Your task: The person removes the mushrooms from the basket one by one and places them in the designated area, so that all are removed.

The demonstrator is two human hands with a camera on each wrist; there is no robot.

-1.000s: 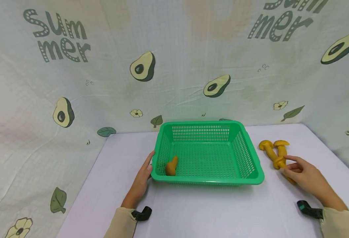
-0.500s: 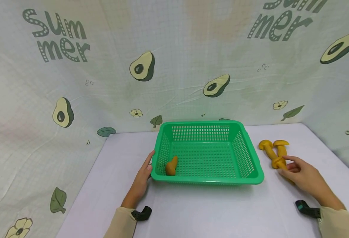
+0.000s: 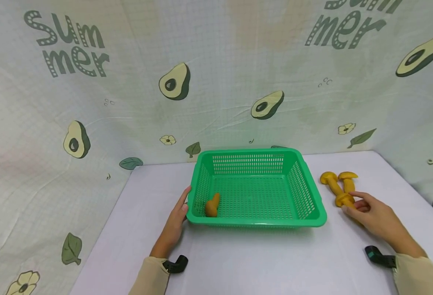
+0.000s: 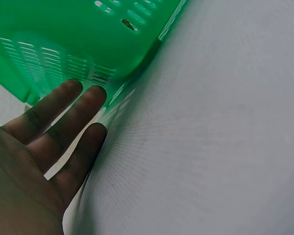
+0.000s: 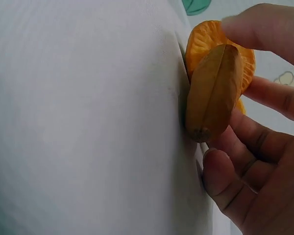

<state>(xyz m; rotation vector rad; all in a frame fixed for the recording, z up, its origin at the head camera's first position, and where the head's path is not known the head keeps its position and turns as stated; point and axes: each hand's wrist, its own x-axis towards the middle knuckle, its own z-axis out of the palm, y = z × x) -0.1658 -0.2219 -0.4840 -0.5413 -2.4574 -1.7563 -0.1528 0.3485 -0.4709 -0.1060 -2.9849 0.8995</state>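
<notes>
In the head view, my left hand (image 3: 173, 225) lies against the left wall of a green plastic basket (image 3: 253, 222), its fingers extended. The left wrist view shows those fingertips right at the slotted basket wall (image 4: 54, 58). My right hand (image 3: 380, 219) pinches an orange-brown mushroom (image 3: 343, 199) on the table, thumb on the near side by the stem and index finger over the cap. Seen from the right wrist, the stem (image 5: 213, 98) points at the camera, with the ribbed cap (image 5: 198, 41) behind it and fingers around both. One mushroom (image 3: 211, 208) lies in the basket's front left corner.
Two more mushrooms lie just beyond my right hand, a left one (image 3: 328, 178) and a right one (image 3: 347, 175). A white cloth covers the table (image 3: 260, 262). Behind it hangs a printed curtain (image 3: 216, 119) with avocados and leaves.
My right hand has shifted slightly left, its thumb closing in along the mushroom's stem. The left hand and the basket stay in place; the head view has tilted a little.
</notes>
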